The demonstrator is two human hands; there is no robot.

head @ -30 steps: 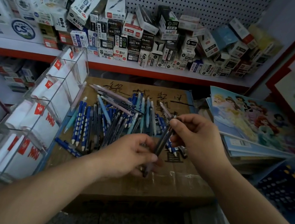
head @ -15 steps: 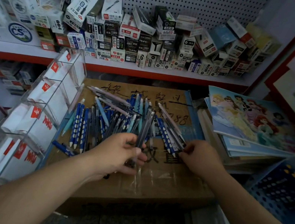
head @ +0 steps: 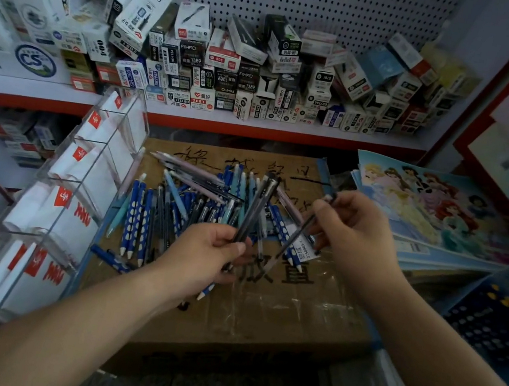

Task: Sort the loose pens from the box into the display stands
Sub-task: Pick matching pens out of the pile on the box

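Several loose pens (head: 176, 210), blue, dark and pink, lie spread on top of a closed cardboard box (head: 259, 315). My left hand (head: 201, 258) grips a small bundle of dark pens (head: 256, 206) that points up and away from me. My right hand (head: 354, 233) pinches a single thin dark pen (head: 292, 239), held slanted just right of the bundle, its lower tip near the box top. A clear acrylic display stand (head: 52, 203) with tiered compartments and red-and-white cards leans at the box's left side; its compartments hold no pens that I can see.
A shelf (head: 257, 126) behind the box carries several stacked pen cartons under a pegboard. Colouring books (head: 429, 208) lie piled to the right of the box, and a dark blue calculator pack (head: 501, 318) sits at the far right.
My right hand has lifted from the pile with a single dark pen pinched in it. My left hand has stayed over the box with its bundle, now raised a little.
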